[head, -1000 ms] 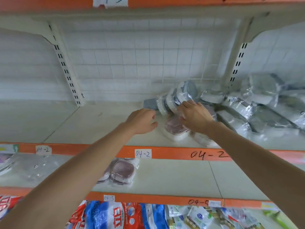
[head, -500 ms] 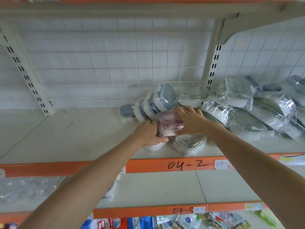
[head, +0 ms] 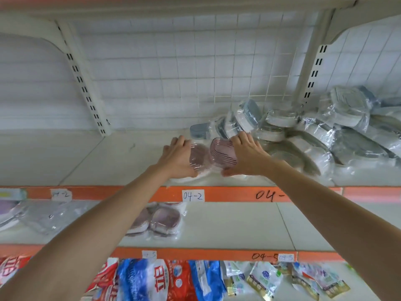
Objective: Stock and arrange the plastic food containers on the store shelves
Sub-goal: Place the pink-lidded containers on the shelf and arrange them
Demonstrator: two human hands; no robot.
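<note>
Nearest the camera, the bottom shelf (head: pixel 249 297) is crammed with bright snack bags (head: pixel 138 279). One level up, on the middle shelf (head: pixel 227 224), there's a bagged pair of pinkish containers (head: pixel 160 220) lying flat, plus more clear-wrapped ones (head: pixel 43 216) off to the left.

The action's on the top shelf (head: pixel 121 157): a pink-lidded container pack (head: pixel 210 156) near the front edge. The left hand (head: pixel 180 158) grips its left end with fingers curled over, and the right hand (head: pixel 245 155) clamps the right end. I'd guess it's light, stiff plastic in a slippery film bag, so taking it by both ends like this seems smart. The lids look shut; can't tell if anything's inside, probably empty.

Behind and to the right sits a messy pile of grey-lidded containers (head: pixel 325 131) in crinkly wrap, some leaning on the wire back panel (head: pixel 173 72).
</note>
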